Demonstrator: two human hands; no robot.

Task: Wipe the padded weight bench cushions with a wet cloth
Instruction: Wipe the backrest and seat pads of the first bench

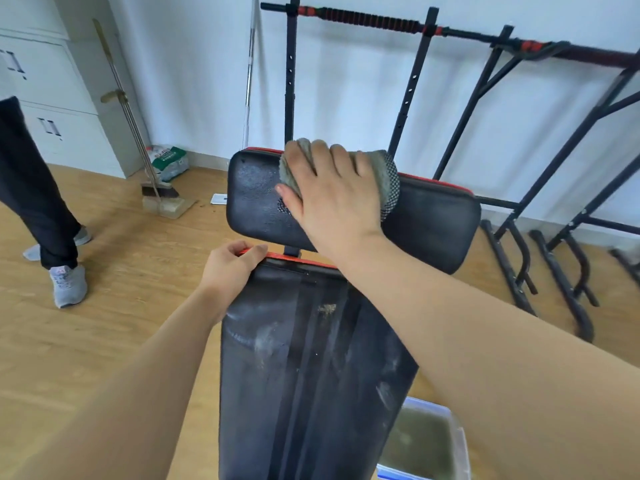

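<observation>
Long cushion [311, 375] streaked, unwiped | left hand [229, 268] grips its top edge | right hand [336, 199] spread flat, pressing cloth [388, 174] on head cushion [433, 220] | best: firm, overlapping strokes rightward

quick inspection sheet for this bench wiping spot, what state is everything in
surface: wooden floor under the bench.
job's things: upper cushion wet-streaked on its left part; long cushion dusty and smeared; grey cloth on the upper cushion; tub of murky water beside the bench.
clutter: broom and dustpan by the wall, packet behind them.
hands: right hand presses flat on the cloth; left hand grips the long cushion's red top edge.
cables: nothing seen.
surroundings: black pull-up frames along the wall; white cabinet; another person's legs at left.
</observation>
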